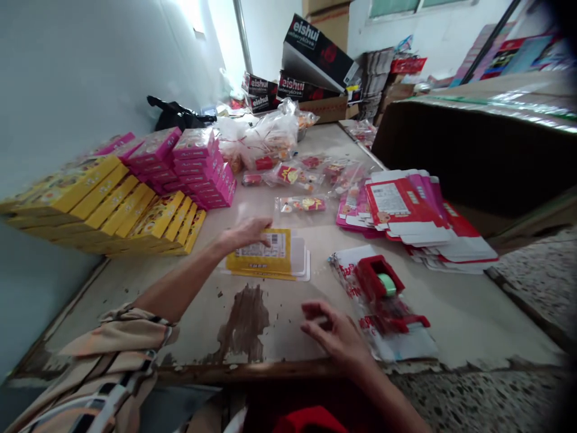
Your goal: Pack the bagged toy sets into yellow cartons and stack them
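My left hand [252, 234] reaches over the far edge of a flat, folded yellow carton [259, 260], its thumb pressed on the printed face. The fingers look closed at that edge, though motion blurs them. More flat cartons lie under this one, their white flaps [307, 267] sticking out at the right. Above the front of the table hovers my right hand [331, 331], fingers loosely curled and apart from the thumb, holding nothing. Just right of it, a red tape dispenser [378, 279] with a green roll lies on white printed plastic bags [401, 346].
Yellow boxes [112, 201] and pink boxes [201, 162] stand stacked at the left. Small plastic-wrapped packets [302, 204] lie behind the cartons. Flat red and pink cartons [406, 210] are piled at the right beside a large cardboard box [473, 132]. Black boxes [315, 51] stand at the back.
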Demonstrator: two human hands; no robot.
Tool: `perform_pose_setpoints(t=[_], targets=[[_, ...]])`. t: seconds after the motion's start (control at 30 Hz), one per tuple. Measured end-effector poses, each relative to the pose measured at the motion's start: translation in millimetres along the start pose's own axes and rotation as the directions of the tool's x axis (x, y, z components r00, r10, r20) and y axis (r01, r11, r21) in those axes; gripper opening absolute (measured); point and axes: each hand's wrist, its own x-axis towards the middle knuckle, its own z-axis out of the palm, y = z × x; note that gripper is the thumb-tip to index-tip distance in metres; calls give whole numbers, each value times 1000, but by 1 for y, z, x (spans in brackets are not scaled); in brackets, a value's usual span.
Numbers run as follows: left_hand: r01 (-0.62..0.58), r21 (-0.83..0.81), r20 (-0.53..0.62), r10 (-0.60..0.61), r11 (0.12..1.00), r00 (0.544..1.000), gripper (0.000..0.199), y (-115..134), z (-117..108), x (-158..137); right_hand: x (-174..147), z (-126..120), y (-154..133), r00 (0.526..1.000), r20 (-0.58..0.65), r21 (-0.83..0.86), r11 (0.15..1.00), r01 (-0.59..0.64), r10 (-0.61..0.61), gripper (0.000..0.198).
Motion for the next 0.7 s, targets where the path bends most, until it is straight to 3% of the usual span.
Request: perform_pose_setpoints(t=[0.07, 0.17, 0.23, 0.33, 0.4, 0.5, 0.6, 0.63, 0.7], targets=[[-48, -96, 109, 58, 994, 992, 32, 16, -18, -15, 18, -3, -14, 991, -81, 101, 989, 111, -103, 53], [-84, -370, 309, 208, 925, 928, 28, 40, -25, -41, 40, 2, -25, 959, -197, 179, 955, 238, -202, 59], [-123, -448, 275, 268, 885, 923, 26, 54, -13, -56, 46, 14, -21, 934, -289, 152, 953, 262, -211, 61], [-222, -345, 102, 271, 912, 957, 25, 68, 17, -73, 45, 34, -6, 888, -430, 124, 963, 240, -166, 64], [-256, -278, 62, 283, 926, 957, 27, 75, 33, -81, 40, 40, 4, 877, -453, 108, 967, 231, -159, 56], [-303, -208, 66, 322, 930, 944, 25, 86, 44, -94, 32, 32, 10, 922, -328, 78, 967, 245, -207, 39], [-328, -166, 116, 349, 930, 930, 26, 99, 46, -108, 25, 11, 5, 989, -53, 212, 966, 146, -137, 41], [-331, -138, 144, 350, 933, 926, 28, 103, 47, -113, 23, 4, 3, 993, 74, 257, 964, 75, -97, 43], [-312, -65, 201, 318, 948, 927, 31, 112, 51, -124, 18, -5, -2, 944, 328, 257, 965, -52, -37, 46]])
